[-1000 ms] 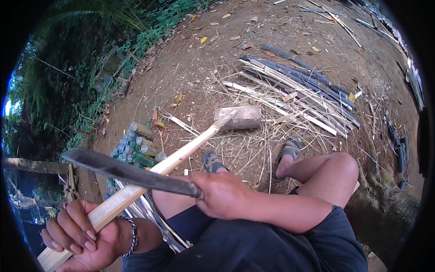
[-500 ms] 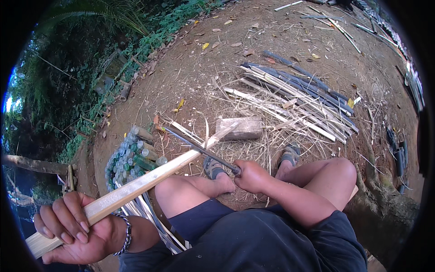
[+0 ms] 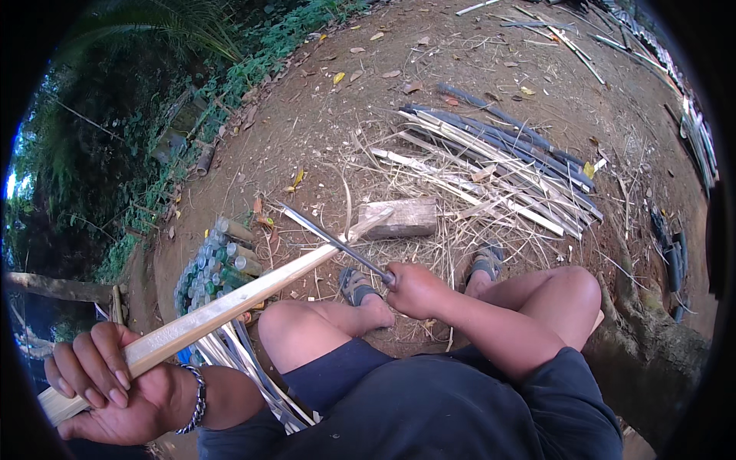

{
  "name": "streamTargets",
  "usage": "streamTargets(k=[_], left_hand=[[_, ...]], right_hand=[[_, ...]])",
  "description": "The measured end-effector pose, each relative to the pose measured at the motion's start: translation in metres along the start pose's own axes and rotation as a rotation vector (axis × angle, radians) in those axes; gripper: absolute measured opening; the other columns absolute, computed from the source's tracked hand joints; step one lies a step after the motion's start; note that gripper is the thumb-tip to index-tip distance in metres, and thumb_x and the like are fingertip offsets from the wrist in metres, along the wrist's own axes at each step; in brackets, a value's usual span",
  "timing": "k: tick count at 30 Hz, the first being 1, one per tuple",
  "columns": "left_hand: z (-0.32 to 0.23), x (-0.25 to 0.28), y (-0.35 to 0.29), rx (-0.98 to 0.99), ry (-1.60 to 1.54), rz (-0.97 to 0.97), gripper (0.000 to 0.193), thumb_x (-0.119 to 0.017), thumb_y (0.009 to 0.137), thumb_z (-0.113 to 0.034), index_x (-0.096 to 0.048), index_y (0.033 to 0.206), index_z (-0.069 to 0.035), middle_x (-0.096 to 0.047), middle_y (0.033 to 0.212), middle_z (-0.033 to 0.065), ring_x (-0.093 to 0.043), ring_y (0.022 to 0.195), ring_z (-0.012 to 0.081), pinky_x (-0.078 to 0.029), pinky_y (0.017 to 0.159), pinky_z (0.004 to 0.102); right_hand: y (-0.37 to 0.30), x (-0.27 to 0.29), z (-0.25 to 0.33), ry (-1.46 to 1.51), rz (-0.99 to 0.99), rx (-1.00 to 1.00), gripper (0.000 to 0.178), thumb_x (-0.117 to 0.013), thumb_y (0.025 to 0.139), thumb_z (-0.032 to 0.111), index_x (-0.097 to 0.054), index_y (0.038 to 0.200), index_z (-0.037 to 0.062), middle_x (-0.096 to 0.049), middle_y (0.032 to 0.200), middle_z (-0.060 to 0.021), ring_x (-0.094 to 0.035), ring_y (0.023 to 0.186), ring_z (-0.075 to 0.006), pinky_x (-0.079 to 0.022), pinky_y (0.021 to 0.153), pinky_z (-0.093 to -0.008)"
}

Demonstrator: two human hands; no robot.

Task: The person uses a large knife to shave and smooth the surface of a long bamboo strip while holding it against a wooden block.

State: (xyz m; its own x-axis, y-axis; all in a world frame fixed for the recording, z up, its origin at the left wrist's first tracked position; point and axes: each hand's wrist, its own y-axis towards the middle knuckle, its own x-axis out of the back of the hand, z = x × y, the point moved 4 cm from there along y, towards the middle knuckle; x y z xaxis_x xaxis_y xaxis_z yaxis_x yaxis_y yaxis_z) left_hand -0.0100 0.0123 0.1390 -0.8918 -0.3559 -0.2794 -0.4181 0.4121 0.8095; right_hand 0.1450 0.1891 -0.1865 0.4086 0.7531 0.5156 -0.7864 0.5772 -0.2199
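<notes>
My left hand [image 3: 115, 387] is wrapped round the near end of a long pale wooden slat [image 3: 238, 303]. The slat slants away to the right, its narrowed far end lying over a rectangular wooden block [image 3: 414, 218] on the ground. My right hand [image 3: 418, 290] grips a long-bladed knife [image 3: 310, 224]; its handle is mostly hidden in the fist. The blade crosses the slat at a steep angle near the far end, seemingly touching it. A thin curled shaving [image 3: 347, 201] stands up beside the crossing.
Split strips [image 3: 498, 172] and dark poles lie heaped beyond the block, among scattered shavings. Glass bottles [image 3: 218, 264] are stacked left of my left leg, with more thin strips [image 3: 245, 364] beside my thigh. A tree trunk [image 3: 652, 353] stands at the right; dense plants grow at far left.
The blade has turned slightly and now catches more light along its length. Both hands keep their grips, and the slat stays on the block. The whole view has shifted a little.
</notes>
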Motion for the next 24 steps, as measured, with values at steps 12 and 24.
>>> streamTargets(k=[12, 24], left_hand=[[0.005, 0.008, 0.025, -0.001, 0.007, 0.098, 0.032, -0.062, 0.083, -0.032, -0.039, 0.079, -0.010, -0.041, 0.058, -0.0031, -0.041, 0.043, 0.0059, -0.036, 0.046, 0.0194], [0.003, 0.012, 0.037, 0.041, 0.049, 0.074, 0.022, -0.040, 0.088, -0.015, -0.038, 0.068, -0.008, -0.039, 0.051, -0.0012, -0.037, 0.038, 0.0073, -0.032, 0.044, 0.0208]], right_hand=[[0.031, 0.000, -0.014, 0.018, -0.012, 0.009, 0.022, -0.061, 0.075, 0.015, -0.057, 0.093, 0.0025, -0.064, 0.081, -0.0229, -0.063, 0.081, -0.0410, -0.050, 0.073, -0.0488], [0.059, -0.024, -0.087, 0.046, -0.086, -0.201, 0.024, -0.061, 0.076, 0.015, -0.060, 0.095, 0.0006, -0.065, 0.085, -0.0242, -0.063, 0.081, -0.0422, -0.050, 0.075, -0.0465]])
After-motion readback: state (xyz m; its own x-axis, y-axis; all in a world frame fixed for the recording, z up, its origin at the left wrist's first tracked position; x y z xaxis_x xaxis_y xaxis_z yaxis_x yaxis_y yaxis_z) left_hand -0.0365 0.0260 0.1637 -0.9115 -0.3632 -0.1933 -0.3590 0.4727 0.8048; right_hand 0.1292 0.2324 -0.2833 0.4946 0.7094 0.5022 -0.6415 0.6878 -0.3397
